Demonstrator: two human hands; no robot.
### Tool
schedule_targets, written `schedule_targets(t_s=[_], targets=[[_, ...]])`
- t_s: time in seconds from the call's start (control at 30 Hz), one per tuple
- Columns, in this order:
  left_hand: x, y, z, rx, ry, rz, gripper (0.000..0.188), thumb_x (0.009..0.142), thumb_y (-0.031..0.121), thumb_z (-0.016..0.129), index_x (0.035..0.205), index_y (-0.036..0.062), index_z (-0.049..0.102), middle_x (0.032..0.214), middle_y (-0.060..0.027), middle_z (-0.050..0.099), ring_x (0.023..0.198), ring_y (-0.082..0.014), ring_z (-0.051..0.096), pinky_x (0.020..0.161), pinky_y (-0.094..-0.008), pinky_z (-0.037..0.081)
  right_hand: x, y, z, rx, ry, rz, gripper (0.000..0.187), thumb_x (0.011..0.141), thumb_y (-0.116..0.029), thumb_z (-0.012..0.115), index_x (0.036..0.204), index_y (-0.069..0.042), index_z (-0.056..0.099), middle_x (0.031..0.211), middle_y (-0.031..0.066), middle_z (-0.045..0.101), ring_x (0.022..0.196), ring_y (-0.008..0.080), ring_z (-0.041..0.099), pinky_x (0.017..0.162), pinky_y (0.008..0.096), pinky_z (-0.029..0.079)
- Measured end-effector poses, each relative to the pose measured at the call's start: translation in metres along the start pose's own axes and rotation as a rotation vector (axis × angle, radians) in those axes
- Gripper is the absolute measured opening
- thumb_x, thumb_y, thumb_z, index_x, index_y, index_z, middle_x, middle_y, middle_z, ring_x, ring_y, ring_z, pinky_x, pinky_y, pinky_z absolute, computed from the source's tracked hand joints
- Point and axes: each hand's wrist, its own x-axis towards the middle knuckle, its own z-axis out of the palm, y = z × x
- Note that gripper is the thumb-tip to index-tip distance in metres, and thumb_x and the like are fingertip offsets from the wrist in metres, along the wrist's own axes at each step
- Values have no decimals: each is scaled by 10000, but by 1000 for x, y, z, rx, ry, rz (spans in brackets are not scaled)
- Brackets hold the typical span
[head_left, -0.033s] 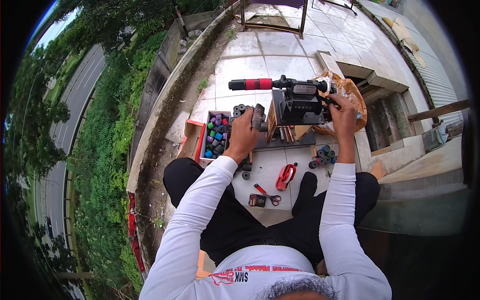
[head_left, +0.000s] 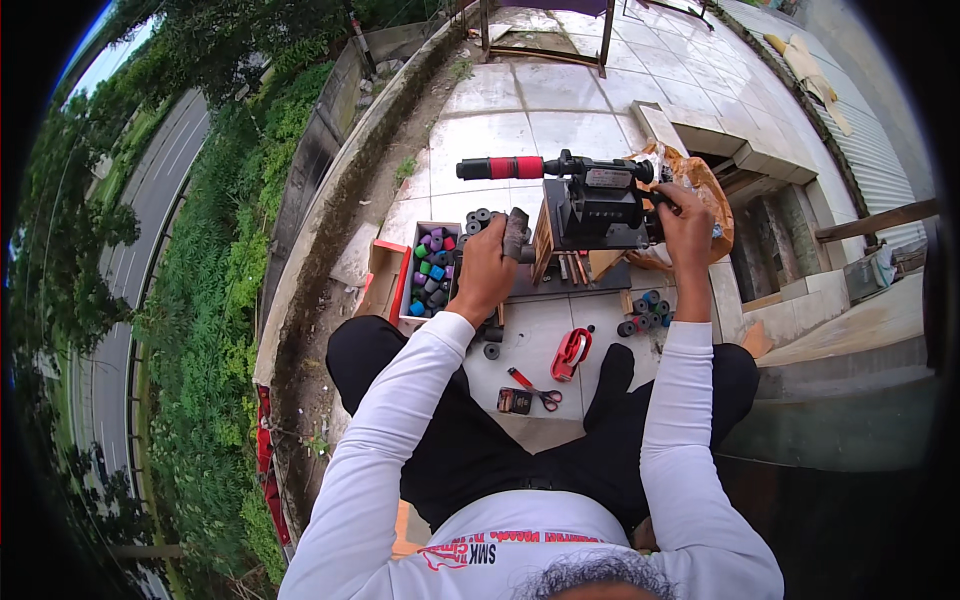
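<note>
A black hand-cranked winding machine (head_left: 600,215) stands on a wooden stand (head_left: 543,245) in front of me. From its left side juts a black spindle (head_left: 475,169) with a band of red wrapping (head_left: 515,168) around it. My right hand (head_left: 687,225) is closed around the crank handle (head_left: 657,199) at the machine's right side. Below the spindle, left of the stand, my left hand (head_left: 484,268) is closed. Along its thumb side shows a worn dark grey piece (head_left: 516,232); whether it is gripped or worn on the thumb is unclear.
Several coloured rolls (head_left: 432,265) fill a box beside my left hand; more rolls (head_left: 648,318) lie at the right. A red tape dispenser (head_left: 571,354), scissors (head_left: 549,400) and a small black box (head_left: 515,401) are between my legs. An orange bag (head_left: 715,190) sits behind my right hand.
My right hand has shifted very slightly upward at the crank handle. My left hand keeps its place.
</note>
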Motion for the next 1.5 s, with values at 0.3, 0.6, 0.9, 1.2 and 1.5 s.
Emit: schedule_targets(t_s=[0.3,0.6,0.9,1.2,1.5], targets=[[0,-5,1,-15,17,25,189,1066,141,576,983,-25,538,852,-308,635,839,-556,616,698,-545,471,61,22,24,-10,-43,-98,253,915,-13,746,1158,-18,815,1120,170,815,990,324,797,879,378,613],[-2,-4,-2,2,11,20,106,997,62,588,987,-26,530,831,-312,625,833,-561,612,697,-557,464,69,56,63,-46,-126,-129,218,865,-79,826,1083,-67,831,964,220,783,926,375,786,833,426,608],[0,-2,-4,-6,-4,8,85,979,46,583,1002,-27,548,852,-311,635,865,-559,618,728,-550,475,13,64,71,-43,-111,-50,127,876,-91,784,981,-25,808,898,245,752,897,442,756,788,480,598],[-1,-3,-3,-5,-19,-22,85,981,53,582,1001,-24,553,866,-311,644,877,-559,627,731,-555,479,-37,36,36,-4,-97,95,283,882,26,731,1157,17,798,1168,209,788,1053,377,777,941,398,596],[0,3,-3,-6,-17,-16,89,981,53,587,1001,-28,555,876,-313,647,876,-561,625,731,-553,480,-19,3,2,-29,9,-7,275,900,26,720,1162,11,803,1225,181,787,1137,337,763,965,397,595]])
